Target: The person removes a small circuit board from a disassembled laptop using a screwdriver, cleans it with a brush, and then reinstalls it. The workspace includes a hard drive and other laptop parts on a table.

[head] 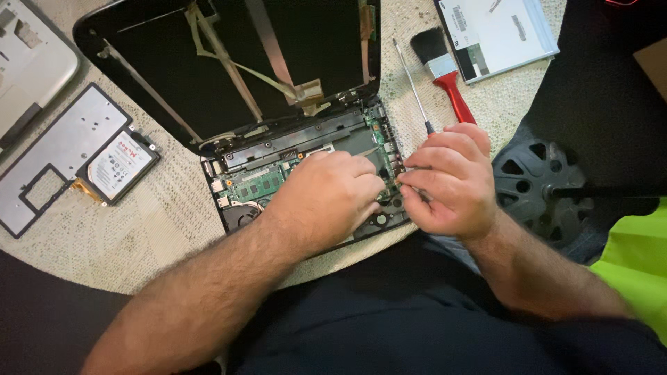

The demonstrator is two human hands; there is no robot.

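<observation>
The opened laptop (292,160) lies on a pale woven table cover (167,222), its keyboard deck gone so the green circuit board (258,184) and black frame show, and its empty black lid (229,62) is tipped back with loose ribbon cables across it. Both of the person's hands are down on the laptop's right front corner. The left hand (326,198) rests over the board with its fingers curled and pressed together, fingertips tucked toward the right edge of the laptop. The right hand (448,180) meets it there, thumb and fingers pinching something small at that edge; what it is I cannot tell.

Just behind the right hand, right of the laptop, a thin screwdriver (411,83) lies on the cover, with a red-handled brush (445,73) beside it and a flat display panel (504,31) beyond that. Left of the laptop sit a hard drive (118,167), partly on a grey metal cover plate (59,149), and a silver casing piece (28,62) further back.
</observation>
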